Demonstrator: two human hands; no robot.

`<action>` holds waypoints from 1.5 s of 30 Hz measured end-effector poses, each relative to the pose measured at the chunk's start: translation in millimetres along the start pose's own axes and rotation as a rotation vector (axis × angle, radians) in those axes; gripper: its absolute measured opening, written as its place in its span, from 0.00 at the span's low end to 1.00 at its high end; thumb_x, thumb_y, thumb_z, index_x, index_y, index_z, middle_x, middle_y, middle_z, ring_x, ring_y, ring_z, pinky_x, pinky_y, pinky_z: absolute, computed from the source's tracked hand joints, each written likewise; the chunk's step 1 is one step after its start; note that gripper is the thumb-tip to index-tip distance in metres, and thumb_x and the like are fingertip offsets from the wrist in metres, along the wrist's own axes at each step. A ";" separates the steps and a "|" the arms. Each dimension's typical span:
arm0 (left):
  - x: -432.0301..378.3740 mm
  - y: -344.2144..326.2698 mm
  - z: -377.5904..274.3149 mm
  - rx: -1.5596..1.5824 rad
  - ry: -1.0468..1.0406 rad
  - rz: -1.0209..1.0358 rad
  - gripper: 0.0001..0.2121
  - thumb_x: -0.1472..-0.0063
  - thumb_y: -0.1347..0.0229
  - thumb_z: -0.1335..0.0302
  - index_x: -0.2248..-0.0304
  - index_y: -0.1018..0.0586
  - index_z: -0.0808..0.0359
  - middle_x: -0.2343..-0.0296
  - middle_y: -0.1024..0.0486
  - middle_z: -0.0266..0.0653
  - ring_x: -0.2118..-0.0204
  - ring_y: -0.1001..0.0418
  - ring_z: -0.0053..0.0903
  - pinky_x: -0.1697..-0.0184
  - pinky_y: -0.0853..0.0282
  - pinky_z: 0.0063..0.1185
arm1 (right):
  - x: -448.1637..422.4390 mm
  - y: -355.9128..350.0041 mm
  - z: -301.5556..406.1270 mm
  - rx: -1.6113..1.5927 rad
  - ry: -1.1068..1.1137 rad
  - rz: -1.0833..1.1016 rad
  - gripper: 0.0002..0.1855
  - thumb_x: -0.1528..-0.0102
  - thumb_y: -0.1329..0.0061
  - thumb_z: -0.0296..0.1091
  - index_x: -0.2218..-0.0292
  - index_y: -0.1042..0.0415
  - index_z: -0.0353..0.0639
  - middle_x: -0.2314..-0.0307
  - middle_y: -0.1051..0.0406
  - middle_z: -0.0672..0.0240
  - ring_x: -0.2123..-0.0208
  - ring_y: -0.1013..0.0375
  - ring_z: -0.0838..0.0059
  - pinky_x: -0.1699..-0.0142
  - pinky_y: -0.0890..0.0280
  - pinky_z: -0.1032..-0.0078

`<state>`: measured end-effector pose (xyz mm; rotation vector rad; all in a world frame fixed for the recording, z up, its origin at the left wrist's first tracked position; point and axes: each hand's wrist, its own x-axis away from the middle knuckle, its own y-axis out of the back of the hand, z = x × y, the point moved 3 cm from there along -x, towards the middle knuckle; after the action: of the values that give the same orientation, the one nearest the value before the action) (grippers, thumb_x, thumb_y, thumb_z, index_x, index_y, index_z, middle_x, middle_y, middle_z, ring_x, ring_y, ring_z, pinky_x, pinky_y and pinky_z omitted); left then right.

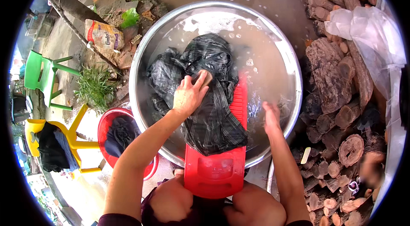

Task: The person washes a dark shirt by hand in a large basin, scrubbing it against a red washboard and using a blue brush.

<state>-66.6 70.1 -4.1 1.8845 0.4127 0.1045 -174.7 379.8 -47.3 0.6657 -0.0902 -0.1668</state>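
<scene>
A wet black plaid shirt (211, 120) is draped over a red plastic washboard (213, 174), its upper part bunched in sudsy water. My left hand (189, 93) rests on the cloth, its fingers around a small brown block (207, 78); I cannot tell whether it is soap or a brush. To the right of the washboard, my right hand (272, 117) dips into the cloudy water with its fingers apart and nothing visible in it; the fingers are blurred. A large round metal basin (296, 82) holds the water. The washboard's lower end leans over the basin's near rim between my knees.
A red bucket (104, 130) with dark clothes (121, 134) stands left of the basin. Beyond it are a yellow chair (75, 136) draped with garments and a green chair (43, 70). Stacked firewood (330, 75), partly under plastic sheeting (374, 30), lines the right side.
</scene>
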 end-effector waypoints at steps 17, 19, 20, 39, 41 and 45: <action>-27.2 10.8 -10.4 -0.112 -0.021 0.036 0.20 0.42 0.48 0.60 0.49 0.33 0.46 0.69 0.34 0.48 0.69 0.27 0.43 0.71 0.27 0.34 | 145.4 31.3 63.8 0.005 0.802 0.957 0.18 0.44 0.54 0.28 0.52 0.29 0.46 0.48 0.36 0.63 0.41 0.45 0.56 0.39 0.51 0.56; -3.0 13.6 -42.6 -0.089 -0.025 0.136 0.21 0.41 0.49 0.60 0.49 0.36 0.46 0.69 0.34 0.47 0.70 0.26 0.40 0.73 0.26 0.32 | 141.9 34.0 53.6 0.131 0.882 1.005 0.24 0.45 0.52 0.33 0.46 0.36 0.44 0.45 0.41 0.59 0.39 0.49 0.54 0.38 0.52 0.57; 23.1 25.6 -60.4 -0.082 -0.074 0.212 0.22 0.41 0.49 0.60 0.48 0.38 0.46 0.69 0.34 0.46 0.72 0.26 0.38 0.74 0.26 0.30 | 142.0 35.1 54.7 0.125 0.878 0.993 0.24 0.45 0.52 0.33 0.46 0.36 0.44 0.45 0.41 0.59 0.39 0.49 0.54 0.38 0.52 0.57; 44.5 47.8 -67.8 0.167 -0.067 0.860 0.24 0.44 0.49 0.52 0.50 0.33 0.50 0.63 0.31 0.50 0.59 0.28 0.46 0.63 0.27 0.36 | 135.9 35.4 47.3 0.158 0.522 0.908 0.49 0.46 0.51 0.49 0.39 0.65 0.31 0.39 0.64 0.43 0.38 0.58 0.47 0.36 0.59 0.60; 9.8 23.8 -9.2 -0.087 -0.201 0.211 0.22 0.44 0.45 0.58 0.50 0.33 0.47 0.68 0.33 0.46 0.68 0.29 0.40 0.65 0.28 0.34 | 132.1 30.1 56.7 0.174 0.574 0.953 0.45 0.46 0.51 0.45 0.39 0.60 0.31 0.40 0.60 0.45 0.38 0.56 0.48 0.36 0.58 0.61; 0.3 13.1 -8.6 -0.160 -0.219 0.066 0.26 0.45 0.44 0.62 0.46 0.36 0.47 0.67 0.35 0.44 0.64 0.33 0.38 0.63 0.32 0.33 | 70.7 29.3 42.0 0.088 0.373 0.669 0.26 0.43 0.55 0.33 0.45 0.42 0.39 0.46 0.41 0.54 0.44 0.41 0.57 0.40 0.48 0.66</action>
<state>-65.6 74.1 11.1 1.7299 0.1867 -0.0239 -107.2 364.1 5.8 0.7120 0.0423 0.6068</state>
